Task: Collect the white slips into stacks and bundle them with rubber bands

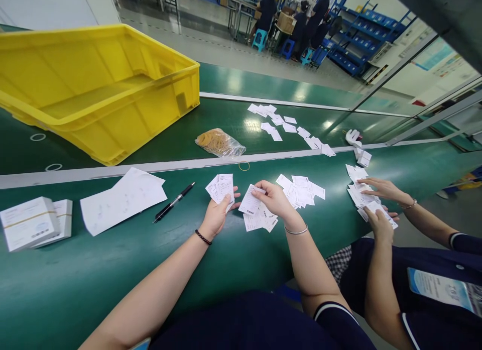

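Several white printed cards (pixel 223 186) are fanned in my left hand (pixel 218 213), its thumb pressed over their lower edge. My right hand (pixel 276 199) pinches another white card (pixel 249 201) between thumb and fingers. That card hovers over or touches a small pile of loose cards (pixel 259 220) on the green table; I cannot tell which. Just beyond my right hand lies a second spread of cards (pixel 301 190). A black pen (pixel 173 203) rests to the left of my left hand.
Banded card stacks (pixel 30 223) and paper sheets (pixel 122 202) lie at left. Beyond them stands a yellow crate (pixel 150 101). A bag of rubber bands (pixel 219 141) and scattered cards (pixel 289 127) lie behind the rail. At right, a co-worker's hands (pixel 382 222) handle cards.
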The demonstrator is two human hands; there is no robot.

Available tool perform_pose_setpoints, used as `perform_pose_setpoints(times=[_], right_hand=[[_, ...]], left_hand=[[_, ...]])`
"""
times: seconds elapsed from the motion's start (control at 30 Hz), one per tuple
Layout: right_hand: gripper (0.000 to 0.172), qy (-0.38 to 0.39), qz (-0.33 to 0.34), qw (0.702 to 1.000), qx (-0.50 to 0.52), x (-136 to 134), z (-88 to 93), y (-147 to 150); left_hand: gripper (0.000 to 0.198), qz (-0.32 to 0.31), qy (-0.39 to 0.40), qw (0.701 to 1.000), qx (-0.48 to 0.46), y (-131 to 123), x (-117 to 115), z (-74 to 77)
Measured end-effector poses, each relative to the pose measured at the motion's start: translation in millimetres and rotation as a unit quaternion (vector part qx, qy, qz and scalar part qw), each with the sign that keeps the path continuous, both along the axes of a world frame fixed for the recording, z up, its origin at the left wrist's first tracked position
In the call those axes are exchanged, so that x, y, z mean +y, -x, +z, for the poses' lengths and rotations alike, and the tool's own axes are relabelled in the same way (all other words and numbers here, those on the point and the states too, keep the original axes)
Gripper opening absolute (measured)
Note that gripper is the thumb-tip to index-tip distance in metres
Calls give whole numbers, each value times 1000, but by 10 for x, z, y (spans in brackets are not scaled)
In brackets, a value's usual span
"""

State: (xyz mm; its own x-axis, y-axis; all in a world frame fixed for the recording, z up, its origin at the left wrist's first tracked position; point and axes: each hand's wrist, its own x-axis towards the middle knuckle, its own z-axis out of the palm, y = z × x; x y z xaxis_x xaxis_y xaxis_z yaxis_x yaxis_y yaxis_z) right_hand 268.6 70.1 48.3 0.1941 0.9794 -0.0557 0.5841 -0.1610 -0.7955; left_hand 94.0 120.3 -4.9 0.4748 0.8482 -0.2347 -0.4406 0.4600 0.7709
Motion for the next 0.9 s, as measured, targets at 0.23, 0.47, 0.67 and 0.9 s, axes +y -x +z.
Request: perform_pose_setpoints(times=[0.23, 0.47, 0.67, 0.9], right_hand=[[19, -111, -54, 990, -63, 141, -70, 83], [37, 29, -13, 974, -223, 151, -155, -309], [24, 72, 44, 968, -236, -227, -25, -266], [54, 100, 5, 960, -263, -614, -148, -114]], left_hand=[[45, -69, 34, 997, -16, 27, -23, 56], [46, 16, 29, 999, -4, 14, 25, 85], [47, 28, 24, 999, 6, 7, 16, 69], [47, 19, 24, 999, 15, 7, 7, 81]])
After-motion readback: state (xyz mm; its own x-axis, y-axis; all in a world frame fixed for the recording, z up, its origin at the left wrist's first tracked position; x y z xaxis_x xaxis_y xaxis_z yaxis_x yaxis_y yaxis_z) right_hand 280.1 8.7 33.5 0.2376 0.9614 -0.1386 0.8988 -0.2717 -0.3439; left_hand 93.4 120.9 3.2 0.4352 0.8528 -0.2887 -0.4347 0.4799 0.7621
